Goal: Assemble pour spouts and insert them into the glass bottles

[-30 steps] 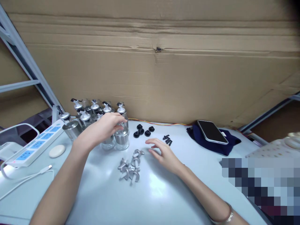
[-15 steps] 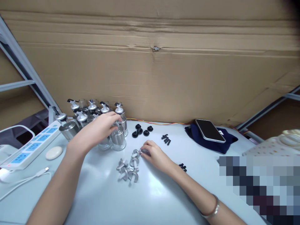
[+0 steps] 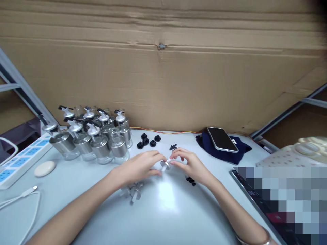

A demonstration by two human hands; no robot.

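A silver pourer top point(image 3: 165, 165) with a disc and spout is raised off the white table between my two hands. The fingertips of my right hand point(image 3: 192, 166) pinch its right side. My left hand point(image 3: 140, 166) reaches it from the left, thumb and index finger apart around its edge; whether they touch it is unclear. Under my left wrist lie more silver pourer tops point(image 3: 135, 192), partly covered. Several glass bottles with metal bands stand at the left, most capped with silver pourers; the nearest, a bottle point(image 3: 119, 149), has an open neck.
Black round stoppers point(image 3: 152, 143) lie behind my hands, small black pieces point(image 3: 190, 180) by my right wrist. A phone point(image 3: 222, 139) rests on dark blue cloth point(image 3: 241, 153). A power strip point(image 3: 22, 158), white oval object point(image 3: 45, 168) and cable point(image 3: 29, 192) are at left. Cardboard point(image 3: 163, 85) stands behind.
My left hand has left the open bottle and moved right to meet my right hand. My right hand has lifted a pourer top from the pile. The view has shifted slightly.
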